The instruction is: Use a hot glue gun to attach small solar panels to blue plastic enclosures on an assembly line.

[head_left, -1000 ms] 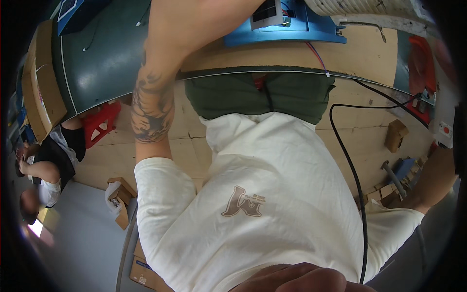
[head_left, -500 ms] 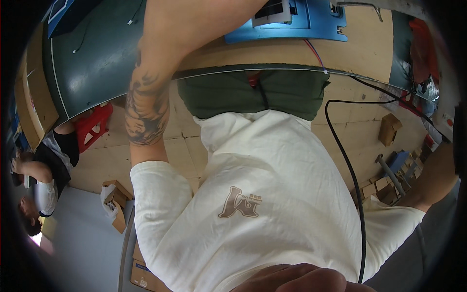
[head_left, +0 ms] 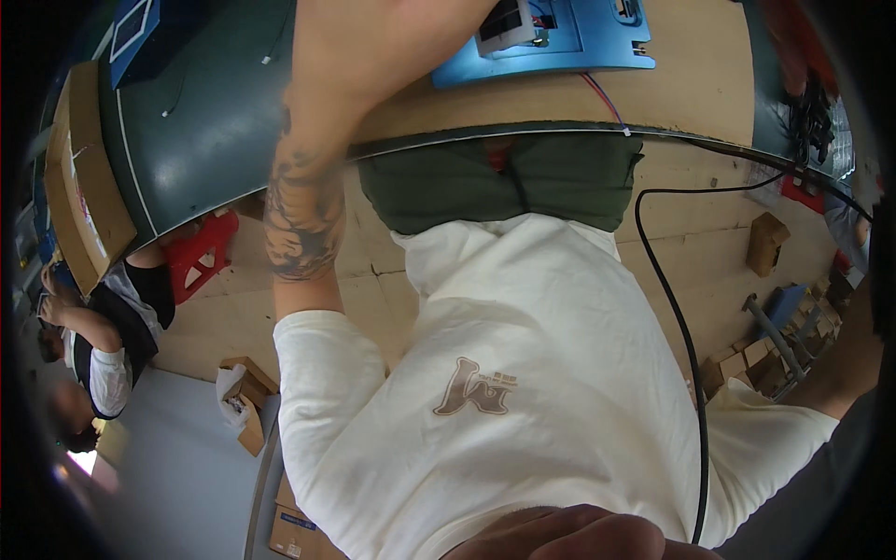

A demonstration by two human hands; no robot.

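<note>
My left hand (head_left: 401, 42) reaches across the bench from the left, its tattooed forearm over the edge. Only the back of the hand and the wrist show; the fingers are cut off by the upper border. Close to its right lies a blue panel (head_left: 597, 58) with cut-outs. A small dark screen in a pale frame (head_left: 505, 31) sits tilted on that panel, beside a bit of circuit board. Red and blue wires (head_left: 602, 95) run from the panel to a white plug at the bench edge. My right forearm leaves at the right rim, and the hand is out of sight.
Cardboard (head_left: 700, 89) covers part of the dark green bench (head_left: 201, 140). A blue box (head_left: 140, 42) and loose leads lie at far left. A black cable (head_left: 667, 308) hangs at my right. Another person (head_left: 107, 345) sits at left near a red stool (head_left: 201, 257).
The view has shifted, so most of the scene appears further right. A pale grey bar and a thin metal hook at the upper right have left the picture. My left hand stays beside the panel.
</note>
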